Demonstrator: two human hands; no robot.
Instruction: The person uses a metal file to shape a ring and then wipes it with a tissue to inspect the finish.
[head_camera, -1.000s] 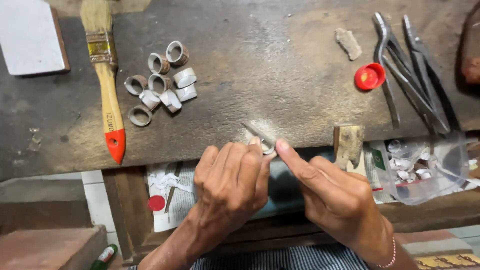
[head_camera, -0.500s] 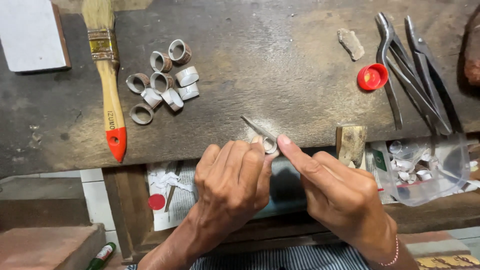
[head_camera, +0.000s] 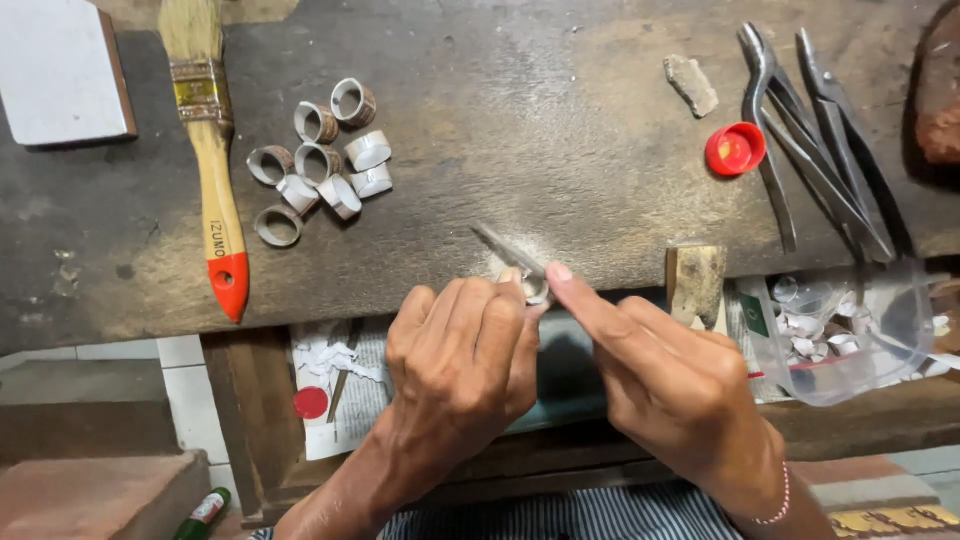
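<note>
At the near edge of a dark, worn workbench (head_camera: 560, 130) my left hand (head_camera: 460, 360) pinches a small silvery ring (head_camera: 533, 288) against the bench edge. My right hand (head_camera: 665, 375) holds a thin metal file (head_camera: 505, 247), its index finger stretched along it, and the file's tip slants up-left over pale dust on the wood. The ring is mostly hidden by my fingertips.
Several silvery ring bands (head_camera: 325, 155) lie in a cluster at upper left beside a paintbrush (head_camera: 208, 130) with a red-tipped handle. Pliers and tongs (head_camera: 815, 140), a red bottle cap (head_camera: 735, 148) and a stone chip (head_camera: 692, 82) lie at right. A wooden peg (head_camera: 697, 280) and a clear bag of metal pieces (head_camera: 850, 330) sit lower right.
The file has slid slightly along the ring as my right hand shifted; my left hand keeps its hold. The view has drifted a little.
</note>
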